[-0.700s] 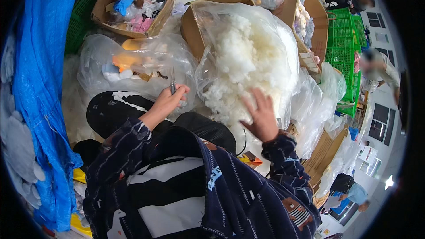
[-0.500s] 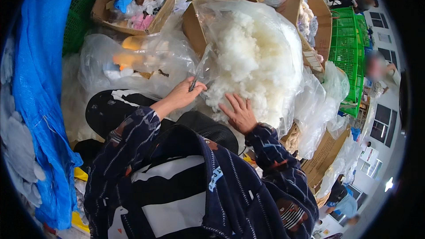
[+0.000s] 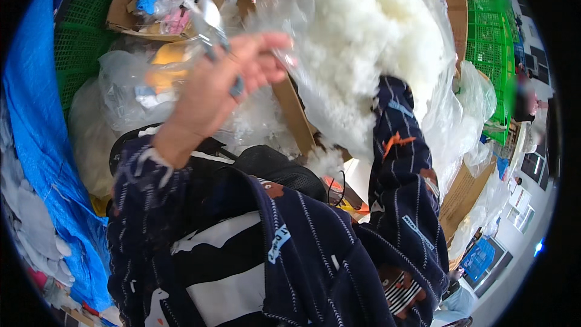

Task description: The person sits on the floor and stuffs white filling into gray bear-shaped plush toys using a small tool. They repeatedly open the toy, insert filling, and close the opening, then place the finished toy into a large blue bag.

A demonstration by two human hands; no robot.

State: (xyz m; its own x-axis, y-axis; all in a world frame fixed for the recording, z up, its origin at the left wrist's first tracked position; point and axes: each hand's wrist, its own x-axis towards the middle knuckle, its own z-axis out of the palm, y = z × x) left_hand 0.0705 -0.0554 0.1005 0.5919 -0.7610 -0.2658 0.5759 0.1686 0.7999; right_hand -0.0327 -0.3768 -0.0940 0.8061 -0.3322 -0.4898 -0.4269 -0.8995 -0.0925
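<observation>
A large clear plastic bag (image 3: 445, 54) of fluffy white stuffing (image 3: 345, 42) fills the upper middle, standing in a cardboard box (image 3: 290, 109). My right hand is sunk into the stuffing and hidden, sleeve (image 3: 396, 139) and all past the cuff. Raised to the left of the bag, my left hand (image 3: 212, 85) is blurred by motion. It grips a slim, shiny metal tool (image 3: 210, 18) with a bluish end; its exact kind is unclear. The fingers of that hand point toward the bag's edge.
At the upper left, a cardboard box (image 3: 115, 9) holds small wrapped items. Below it lies a clear bag (image 3: 118, 79) with yellow and white pieces. Green crates (image 3: 493, 54) stand on the right, another green crate (image 3: 82, 36) on the left. Blue sheeting (image 3: 42, 163) hangs far left.
My right hand has gone from resting on the stuffing to deep inside it. My left hand has lifted up and left with the tool. The view has shifted.
</observation>
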